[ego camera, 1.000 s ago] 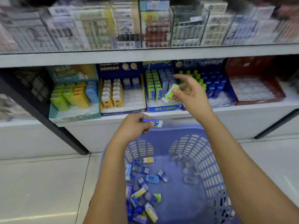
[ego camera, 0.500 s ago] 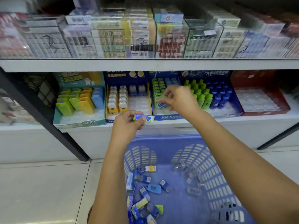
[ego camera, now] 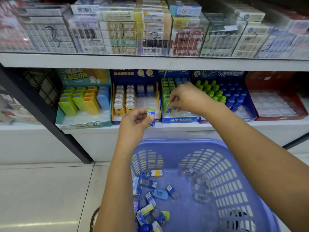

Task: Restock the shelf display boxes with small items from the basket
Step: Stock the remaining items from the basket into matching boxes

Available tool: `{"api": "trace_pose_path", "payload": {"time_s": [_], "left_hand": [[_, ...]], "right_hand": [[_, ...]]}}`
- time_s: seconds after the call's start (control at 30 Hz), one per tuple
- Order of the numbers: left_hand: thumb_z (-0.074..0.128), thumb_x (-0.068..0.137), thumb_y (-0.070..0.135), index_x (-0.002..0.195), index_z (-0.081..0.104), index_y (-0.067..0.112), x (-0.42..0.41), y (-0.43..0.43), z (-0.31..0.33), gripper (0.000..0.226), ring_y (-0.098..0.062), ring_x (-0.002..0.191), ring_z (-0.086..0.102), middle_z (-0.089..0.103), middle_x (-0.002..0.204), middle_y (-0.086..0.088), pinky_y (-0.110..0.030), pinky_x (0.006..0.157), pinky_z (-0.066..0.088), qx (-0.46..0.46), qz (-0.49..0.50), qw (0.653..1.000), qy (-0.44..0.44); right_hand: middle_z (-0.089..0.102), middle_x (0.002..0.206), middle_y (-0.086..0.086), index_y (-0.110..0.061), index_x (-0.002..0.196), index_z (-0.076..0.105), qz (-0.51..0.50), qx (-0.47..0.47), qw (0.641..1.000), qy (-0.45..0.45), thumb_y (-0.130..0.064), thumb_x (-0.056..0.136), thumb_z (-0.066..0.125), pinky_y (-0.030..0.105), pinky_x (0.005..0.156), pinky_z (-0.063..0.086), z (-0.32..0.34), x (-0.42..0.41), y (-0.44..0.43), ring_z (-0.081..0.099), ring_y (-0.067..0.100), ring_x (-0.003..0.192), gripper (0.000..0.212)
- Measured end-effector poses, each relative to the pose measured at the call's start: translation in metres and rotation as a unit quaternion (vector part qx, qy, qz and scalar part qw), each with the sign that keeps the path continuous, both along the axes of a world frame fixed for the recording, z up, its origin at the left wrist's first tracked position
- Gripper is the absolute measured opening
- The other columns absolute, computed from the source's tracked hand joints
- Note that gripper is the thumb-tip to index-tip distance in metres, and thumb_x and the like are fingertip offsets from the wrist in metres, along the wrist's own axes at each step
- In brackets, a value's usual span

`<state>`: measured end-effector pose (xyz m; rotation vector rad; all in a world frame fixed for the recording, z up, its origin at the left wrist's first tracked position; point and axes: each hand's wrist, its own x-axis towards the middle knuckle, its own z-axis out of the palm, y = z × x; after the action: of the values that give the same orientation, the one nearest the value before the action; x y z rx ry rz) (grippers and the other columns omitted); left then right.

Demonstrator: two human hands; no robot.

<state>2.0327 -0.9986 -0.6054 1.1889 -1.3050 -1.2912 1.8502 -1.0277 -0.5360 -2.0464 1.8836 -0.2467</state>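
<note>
Turned the spare packet (ego camera: 151, 117) upright since a moment ago, pinched in the left hand (ego camera: 133, 121) at the front edge of the shelf (ego camera: 217, 127), while seating a green packet (ego camera: 167, 109), pinched in the right hand (ego camera: 185, 97), into the blue display box (ego camera: 181, 120); next, likely slotting the spare alongside.

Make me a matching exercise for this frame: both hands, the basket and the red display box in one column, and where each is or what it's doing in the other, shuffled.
1. left hand
2. right hand
3. blue basket
4. red display box

A. far right on the lower shelf
B. below the shelf, loose packets inside
C. pinches a small packet in front of the shelf edge
D. pinches a green packet inside the blue display box

Pairs: 1-C, 2-D, 3-B, 4-A.
</note>
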Motion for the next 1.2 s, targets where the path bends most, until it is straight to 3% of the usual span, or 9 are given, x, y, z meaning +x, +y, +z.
{"api": "trace_pose_path", "payload": {"time_s": [0.13, 0.27, 0.37, 0.53, 0.67, 0.77, 0.87, 0.97, 1.2], "left_hand": [[0.066, 0.085, 0.006, 0.102, 0.066, 0.012, -0.005, 0.004, 0.001, 0.019, -0.017, 0.082, 0.063, 0.063, 0.086, -0.003, -0.024, 0.073, 0.055, 0.009, -0.026, 1.0, 0.008], [0.074, 0.077, 0.008, 0.094, 0.066, 0.016, -0.015, 0.01, 0.005, 0.021, -0.004, 0.074, 0.063, 0.067, 0.082, 0.003, -0.011, 0.066, 0.05, -0.027, 0.006, 1.0, -0.004], [0.078, 0.073, 0.01, 0.086, 0.064, 0.019, -0.022, 0.014, 0.009, 0.021, 0.0, 0.069, 0.064, 0.068, 0.081, 0.004, -0.009, 0.063, 0.048, -0.039, 0.037, 0.998, 0.023], [0.076, 0.077, 0.015, 0.09, 0.067, 0.024, -0.03, 0.018, 0.015, 0.018, -0.007, 0.081, 0.068, 0.072, 0.085, 0.005, -0.02, 0.074, 0.054, -0.068, 0.037, 0.996, 0.037], [0.071, 0.081, 0.009, 0.098, 0.071, 0.018, -0.046, 0.024, 0.019, 0.019, -0.008, 0.081, 0.07, 0.074, 0.087, 0.005, -0.021, 0.076, 0.056, -0.068, 0.006, 0.995, 0.069], [0.065, 0.086, 0.005, 0.111, 0.066, 0.016, -0.055, 0.027, 0.018, 0.028, -0.001, 0.087, 0.068, 0.071, 0.095, 0.009, -0.017, 0.08, 0.054, -0.083, -0.008, 0.994, 0.073], [0.061, 0.091, 0.015, 0.135, 0.05, 0.018, -0.059, 0.026, 0.007, 0.046, -0.006, 0.121, 0.052, 0.058, 0.13, 0.005, -0.02, 0.103, 0.04, -0.132, -0.068, 0.977, -0.154], [0.058, 0.091, 0.014, 0.149, 0.022, 0.015, -0.069, 0.033, -0.009, 0.069, -0.016, 0.143, 0.021, 0.026, 0.155, -0.003, -0.02, 0.112, 0.015, -0.168, -0.132, 0.901, -0.377], [0.056, 0.09, 0.013, 0.148, 0.026, 0.012, -0.069, 0.029, -0.018, 0.065, -0.014, 0.142, 0.019, 0.024, 0.154, -0.001, -0.02, 0.112, 0.016, -0.193, -0.113, 0.885, -0.407]], "right_hand": [[0.073, 0.088, 0.015, -0.003, 0.096, 0.07, -0.025, 0.018, 1.0, -0.003, -0.017, 0.081, 0.072, 0.036, 0.084, 0.056, -0.004, 0.001, -0.003, 0.071, 0.023, 0.077, 0.02], [0.071, 0.085, 0.009, -0.007, 0.098, 0.07, -0.039, -0.052, 0.997, -0.042, -0.022, 0.079, 0.074, 0.023, 0.068, 0.05, -0.008, -0.003, 0.008, 0.06, 0.017, 0.063, 0.025], [0.065, 0.073, -0.005, -0.018, 0.098, 0.069, -0.031, -0.077, 0.977, -0.197, -0.028, 0.076, 0.076, 0.019, 0.056, 0.046, -0.013, -0.007, 0.03, 0.055, 0.011, 0.053, 0.025], [0.068, 0.098, -0.006, -0.028, 0.112, 0.063, 0.039, -0.002, 0.944, -0.326, -0.015, 0.077, 0.075, 0.016, 0.065, 0.047, -0.016, -0.014, 0.061, 0.057, 0.007, 0.066, 0.04], [0.069, 0.086, 0.003, -0.019, 0.092, 0.065, -0.001, -0.062, 0.926, -0.372, -0.012, 0.072, 0.079, 0.029, 0.07, 0.053, -0.014, -0.021, 0.063, 0.06, 0.01, 0.069, 0.026], [0.068, 0.08, 0.001, -0.024, 0.085, 0.065, -0.023, -0.096, 0.923, -0.372, -0.009, 0.073, 0.077, 0.02, 0.067, 0.053, -0.015, -0.031, 0.058, 0.063, 0.009, 0.071, 0.023], [0.066, 0.081, -0.003, -0.026, 0.085, 0.064, -0.084, -0.185, 0.924, -0.325, -0.01, 0.079, 0.073, 0.016, 0.065, 0.053, -0.02, -0.042, 0.048, 0.063, 0.01, 0.074, 0.02], [0.066, 0.084, 0.001, -0.02, 0.093, 0.066, -0.116, -0.224, 0.926, -0.279, -0.008, 0.081, 0.07, 0.011, 0.066, 0.052, -0.029, -0.046, 0.034, 0.062, 0.012, 0.076, 0.016], [0.064, 0.085, -0.003, -0.01, 0.095, 0.067, -0.084, -0.218, 0.947, -0.221, -0.01, 0.082, 0.07, 0.014, 0.076, 0.049, -0.047, -0.041, 0.019, 0.063, 0.012, 0.08, 0.014]]}}
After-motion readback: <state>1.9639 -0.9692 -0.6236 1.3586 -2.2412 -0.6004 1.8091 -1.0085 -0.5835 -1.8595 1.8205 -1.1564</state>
